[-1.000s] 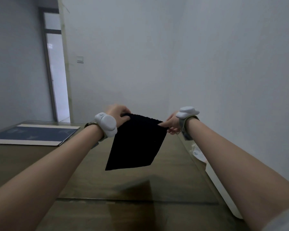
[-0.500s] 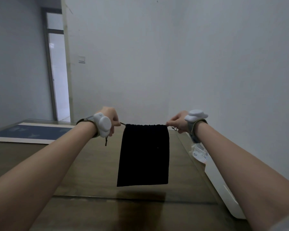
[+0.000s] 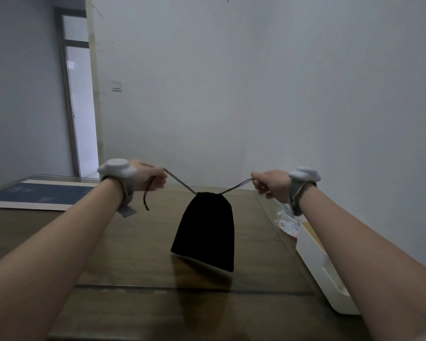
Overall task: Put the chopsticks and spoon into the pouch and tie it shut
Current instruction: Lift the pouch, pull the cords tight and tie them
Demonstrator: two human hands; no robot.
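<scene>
A black cloth pouch [image 3: 205, 230] hangs in the air above the brown table [image 3: 138, 242], its mouth gathered to a narrow neck. Two drawstrings run up and outward from that neck. My left hand [image 3: 149, 178] grips the left drawstring [image 3: 180, 182], whose loose end dangles below the fist. My right hand [image 3: 268, 184] grips the right drawstring [image 3: 236, 187]. Both strings are taut. Chopsticks and spoon are not visible; the pouch hides whatever is inside.
A white rectangular tray [image 3: 322, 269] sits along the table's right edge, with a small plastic packet [image 3: 287, 221] behind it. A blue mat with a pale border [image 3: 37, 195] lies at the far left. A doorway [image 3: 80, 107] stands beyond.
My hands have moved apart and pulled the drawstrings out. The pouch mouth, wide and flat before, is now cinched to a narrow neck, and the pouch hangs lower.
</scene>
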